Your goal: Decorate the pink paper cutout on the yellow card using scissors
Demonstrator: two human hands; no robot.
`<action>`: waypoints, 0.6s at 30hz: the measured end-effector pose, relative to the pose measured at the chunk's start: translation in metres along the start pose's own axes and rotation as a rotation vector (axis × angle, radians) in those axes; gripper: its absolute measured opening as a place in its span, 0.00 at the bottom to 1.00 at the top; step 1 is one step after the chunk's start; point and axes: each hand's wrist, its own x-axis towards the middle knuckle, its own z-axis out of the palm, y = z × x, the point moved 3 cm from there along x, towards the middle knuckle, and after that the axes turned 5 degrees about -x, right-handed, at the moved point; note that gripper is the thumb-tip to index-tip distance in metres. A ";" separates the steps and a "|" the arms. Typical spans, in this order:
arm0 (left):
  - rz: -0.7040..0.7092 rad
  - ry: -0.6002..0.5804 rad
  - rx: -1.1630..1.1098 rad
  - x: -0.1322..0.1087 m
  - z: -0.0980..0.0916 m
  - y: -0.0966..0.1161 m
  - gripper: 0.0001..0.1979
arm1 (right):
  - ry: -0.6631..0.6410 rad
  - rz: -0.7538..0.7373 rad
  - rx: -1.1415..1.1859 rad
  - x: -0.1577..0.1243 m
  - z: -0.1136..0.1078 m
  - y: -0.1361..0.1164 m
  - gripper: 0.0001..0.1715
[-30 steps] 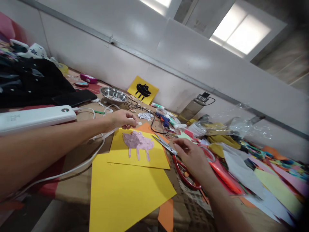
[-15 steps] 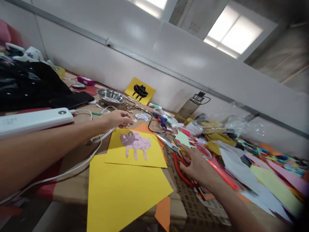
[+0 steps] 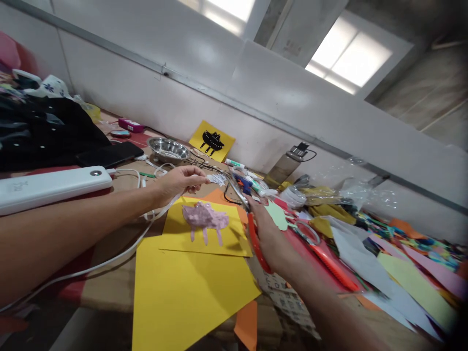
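Note:
My right hand [image 3: 268, 234] is closed on a pair of red-handled scissors [image 3: 256, 239], whose metal blades point up and left. My left hand [image 3: 183, 184] pinches a small white piece at its fingertips, hard to make out against a printed black-and-white paper scrap [image 3: 218, 179] behind it. Below that hand, a pink cut-out shape [image 3: 206, 218] with three strips hanging down lies on a yellow card [image 3: 175, 234]. Beads or glossy bits seem to sit along its top. A larger yellow sheet [image 3: 183, 297] extends beneath the card toward me.
A white power bank [image 3: 54, 187] with cables lies left. Behind are a metal bowl [image 3: 168, 150], a yellow card with a black shape [image 3: 212, 140], a blue glue gun [image 3: 243, 184] and a bottle [image 3: 287, 165]. Coloured paper scraps [image 3: 413, 273] cover the right side.
My right hand has lifted the scissors from the table's right side and brought them up and left. My left hand has shifted slightly right, still pinching.

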 end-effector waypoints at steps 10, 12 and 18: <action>0.037 0.008 -0.075 0.001 0.000 -0.003 0.08 | -0.072 0.007 -0.124 0.020 0.020 -0.024 0.26; 0.037 -0.002 -0.057 0.001 0.001 -0.005 0.08 | -0.054 -0.007 -0.115 0.023 0.022 -0.026 0.24; 0.023 -0.002 0.030 -0.004 0.007 -0.006 0.04 | -0.032 -0.047 -0.084 0.026 0.028 -0.029 0.23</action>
